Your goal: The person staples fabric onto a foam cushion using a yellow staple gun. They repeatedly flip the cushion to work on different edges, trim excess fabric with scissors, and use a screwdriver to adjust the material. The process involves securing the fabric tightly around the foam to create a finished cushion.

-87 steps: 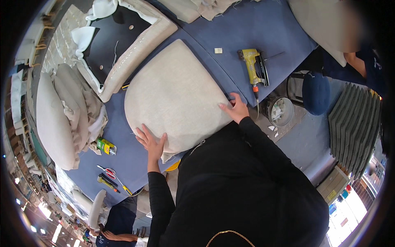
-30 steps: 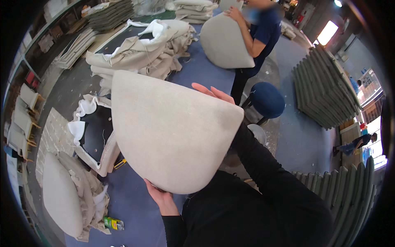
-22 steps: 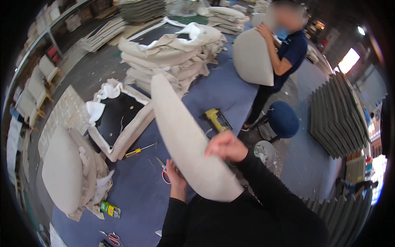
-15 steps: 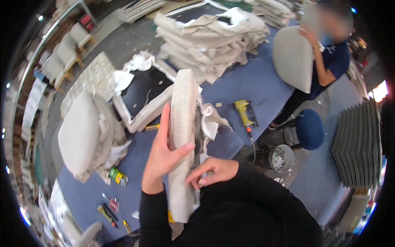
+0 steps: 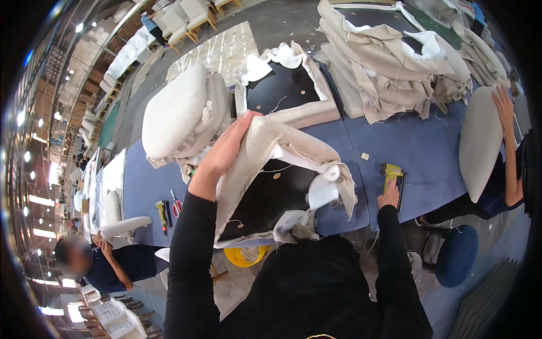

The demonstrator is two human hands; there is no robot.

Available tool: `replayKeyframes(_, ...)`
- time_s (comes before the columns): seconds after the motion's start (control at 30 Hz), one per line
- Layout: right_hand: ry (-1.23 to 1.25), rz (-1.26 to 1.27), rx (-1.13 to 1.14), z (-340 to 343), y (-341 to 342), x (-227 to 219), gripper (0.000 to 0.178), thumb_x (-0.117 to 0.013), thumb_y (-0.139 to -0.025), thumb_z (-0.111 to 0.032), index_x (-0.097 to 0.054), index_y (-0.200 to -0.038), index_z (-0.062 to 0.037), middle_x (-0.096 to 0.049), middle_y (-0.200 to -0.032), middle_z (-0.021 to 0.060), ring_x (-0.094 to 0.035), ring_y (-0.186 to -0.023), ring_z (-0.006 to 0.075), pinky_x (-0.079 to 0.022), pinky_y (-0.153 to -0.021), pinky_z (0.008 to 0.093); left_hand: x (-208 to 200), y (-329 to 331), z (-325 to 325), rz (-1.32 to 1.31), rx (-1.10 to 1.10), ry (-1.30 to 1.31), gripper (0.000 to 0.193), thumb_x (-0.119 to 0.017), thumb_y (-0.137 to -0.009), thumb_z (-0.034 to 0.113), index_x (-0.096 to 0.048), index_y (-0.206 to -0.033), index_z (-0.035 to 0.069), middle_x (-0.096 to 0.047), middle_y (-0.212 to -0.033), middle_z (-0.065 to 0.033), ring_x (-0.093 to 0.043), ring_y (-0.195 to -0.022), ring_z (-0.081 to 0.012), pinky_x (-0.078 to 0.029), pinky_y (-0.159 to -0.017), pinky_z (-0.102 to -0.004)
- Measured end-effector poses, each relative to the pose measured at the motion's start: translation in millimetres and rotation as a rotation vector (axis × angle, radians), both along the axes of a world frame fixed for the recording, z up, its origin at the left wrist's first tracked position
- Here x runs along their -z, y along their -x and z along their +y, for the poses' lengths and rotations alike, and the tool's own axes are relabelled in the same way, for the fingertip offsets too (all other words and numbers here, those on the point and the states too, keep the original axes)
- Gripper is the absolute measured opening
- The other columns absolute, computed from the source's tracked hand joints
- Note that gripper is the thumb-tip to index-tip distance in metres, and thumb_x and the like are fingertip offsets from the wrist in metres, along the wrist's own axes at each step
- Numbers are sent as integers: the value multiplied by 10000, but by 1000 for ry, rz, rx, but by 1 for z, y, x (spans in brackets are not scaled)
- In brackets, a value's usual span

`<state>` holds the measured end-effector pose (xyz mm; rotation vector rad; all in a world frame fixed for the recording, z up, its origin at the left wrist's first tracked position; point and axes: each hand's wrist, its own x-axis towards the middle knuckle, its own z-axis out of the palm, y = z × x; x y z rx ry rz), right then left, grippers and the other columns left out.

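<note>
An upholstered chair seat cushion [image 5: 234, 192] in beige fabric lies before me with its black underside upward. Loose fabric and white padding stick out at its right and near edges. My left hand [image 5: 224, 151] is on its far left corner, fingers stretched along the outer edge and thumb hidden, holding it. To the right, my right hand [image 5: 388, 196] is closed round the handle of a yellow-green pneumatic staple gun [image 5: 390, 170], which lies on the blue table [image 5: 361, 195].
Another cushion with its black underside up [image 5: 293, 93] lies beyond mine. Stacked cushions [image 5: 175, 110] stand left, a taller fabric-covered pile [image 5: 389, 73] far right. A second staple gun [image 5: 163, 213] and scissors [image 5: 176, 204] lie left. Co-workers hold cushions on both sides; a yellow bucket [image 5: 247, 257] stands below.
The cushion has gone from standing on edge to lying underside up. My right hand has left it and taken hold of the staple gun. The view has swung left.
</note>
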<state>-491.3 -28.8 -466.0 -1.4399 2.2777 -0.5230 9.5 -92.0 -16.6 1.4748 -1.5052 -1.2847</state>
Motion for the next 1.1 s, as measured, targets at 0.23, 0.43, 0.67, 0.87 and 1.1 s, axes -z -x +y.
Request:
replayKeyframes(0.23, 61, -1037, 50, -18, -17, -148, 470, -829, -1010, -185, -568, -1378, -54, -745, -1077, 110, -733, -827, 183, -602, -708, 362, 0, 22, -34, -6, -81, -342, 686, -514, -1200, 627, -727, -1503, 49, -749, -1438, -84, -708, -1247, -194, -535, -1100, -327)
replayKeyframes(0.43, 532, -1018, -547, 12, -125, -324, 518, -850, -946, -27, -665, -1429, -9, -797, -1155, 88, -796, -982, 208, -625, -954, 353, 22, 39, -75, 25, 125, -487, 709, -550, -1179, 642, -694, -1567, 66, -722, -1519, -104, -707, -1305, -210, -583, -1062, -362)
replayKeyframes(0.67, 564, -846, -587, -6, -160, -356, 560, -841, -916, -49, -682, -1451, 0, -828, -1291, 203, -832, -1199, 319, -607, -1033, 376, 10, 65, -59, 55, 382, -219, 580, -357, -1269, 461, -674, -1627, 131, -729, -1494, -87, -677, -1324, -173, -550, -1130, -358)
replayKeyframes(0.87, 639, -700, -565, 5, -168, -347, 568, -829, -911, -30, -701, -1463, 0, -841, -1251, 208, -835, -1175, 340, -611, -1031, 367, 1, 60, -52, 423, 474, -353, 584, -339, -1278, 407, -412, -1792, 140, -644, -1625, -125, -651, -1428, -213, -518, -1227, -333)
replayKeyframes(1.1, 622, -671, -523, 17, -183, -353, 534, -882, -912, -54, -732, -1423, -17, -855, -1267, 129, -839, -1138, 251, -579, -1012, 345, 7, 48, -51, 485, 553, -323, 709, -435, -1245, 504, -290, -1837, 142, -615, -1654, -137, -623, -1466, -215, -487, -1251, -343)
